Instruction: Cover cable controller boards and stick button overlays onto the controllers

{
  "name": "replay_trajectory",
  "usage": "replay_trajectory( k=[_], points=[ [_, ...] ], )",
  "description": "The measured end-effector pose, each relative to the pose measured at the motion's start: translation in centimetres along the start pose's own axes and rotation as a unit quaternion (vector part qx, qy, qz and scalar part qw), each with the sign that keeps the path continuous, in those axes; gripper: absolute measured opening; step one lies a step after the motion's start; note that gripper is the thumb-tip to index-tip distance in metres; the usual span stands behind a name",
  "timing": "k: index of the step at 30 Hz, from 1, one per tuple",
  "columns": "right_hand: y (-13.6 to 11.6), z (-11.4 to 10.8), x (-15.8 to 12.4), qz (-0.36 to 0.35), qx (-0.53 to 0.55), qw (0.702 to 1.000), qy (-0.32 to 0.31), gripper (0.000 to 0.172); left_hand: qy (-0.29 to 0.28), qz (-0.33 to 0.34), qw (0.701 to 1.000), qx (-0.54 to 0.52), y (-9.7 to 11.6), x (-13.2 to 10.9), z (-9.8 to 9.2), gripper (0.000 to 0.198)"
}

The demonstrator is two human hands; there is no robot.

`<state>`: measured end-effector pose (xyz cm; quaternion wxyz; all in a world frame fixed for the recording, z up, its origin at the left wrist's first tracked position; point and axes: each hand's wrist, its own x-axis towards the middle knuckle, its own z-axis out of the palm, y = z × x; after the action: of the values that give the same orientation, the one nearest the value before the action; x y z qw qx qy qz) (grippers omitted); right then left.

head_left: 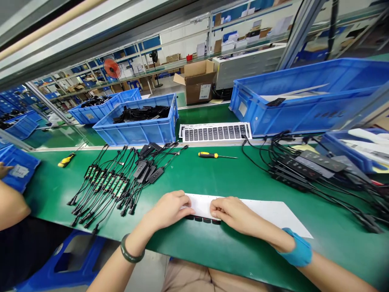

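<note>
1. And here we go, centre of the green desk [185, 178]: the left hand [165, 211], a jade bangle [130, 253] on its wrist, is down on the near end of a white sheet [261, 213], fingers across the paper.
2. Right beside it, the right hand [237, 217], with a blue wrist band [296, 247], comes in from the other side, and its fingertips nearly meet the left hand's on top of that same sheet.
3. The grip on both sides looks relaxed rather than clenched, though I can't tell from up here whether the thumbs are pinching the sheet from underneath.
4. The sheet lies flat on the desk, with a row of small black keys [202, 220] peeking out along its near edge (they're partly hidden, so exactly what they are is hard to call).
5. To the left, a neat spread of black cable harnesses [106, 186]; further back, a yellow-and-black screwdriver [208, 155] and a sheet of dark keypads [215, 132].
6. Over on the right, a heap of black control strips with cables [304, 166], with blue plastic crates [306, 97] behind.
7. Far left, a co-worker's hand [4, 170] rests on a blue crate [20, 168].
</note>
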<state>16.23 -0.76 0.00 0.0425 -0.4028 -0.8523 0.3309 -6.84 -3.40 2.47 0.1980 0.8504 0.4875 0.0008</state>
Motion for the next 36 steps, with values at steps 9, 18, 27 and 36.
replay_trajectory(
  k=[9, 18, 27, 36],
  points=[
    [0.6, -0.2, -1.3, 0.054, 0.099, 0.992, 0.053, 0.020, -0.062, -0.016, 0.997, 0.047, 4.5, 5.0, 0.9, 0.032],
    [2.1, -1.8, -2.0, 0.055, 0.094, 0.994, -0.016, 0.021, -0.069, 0.001, 0.996, 0.061, 5.2, 4.5, 0.7, 0.025],
    [1.3, -0.4, -1.7, 0.110, 0.021, 0.992, 0.065, 0.023, -0.047, 0.012, 0.996, 0.078, 7.0, 4.8, 2.1, 0.027],
    [3.0, 0.2, -3.0, 0.066, 0.070, 0.995, -0.003, 0.024, -0.029, 0.024, 0.995, 0.092, 6.7, 4.3, 2.6, 0.034]
  ],
)
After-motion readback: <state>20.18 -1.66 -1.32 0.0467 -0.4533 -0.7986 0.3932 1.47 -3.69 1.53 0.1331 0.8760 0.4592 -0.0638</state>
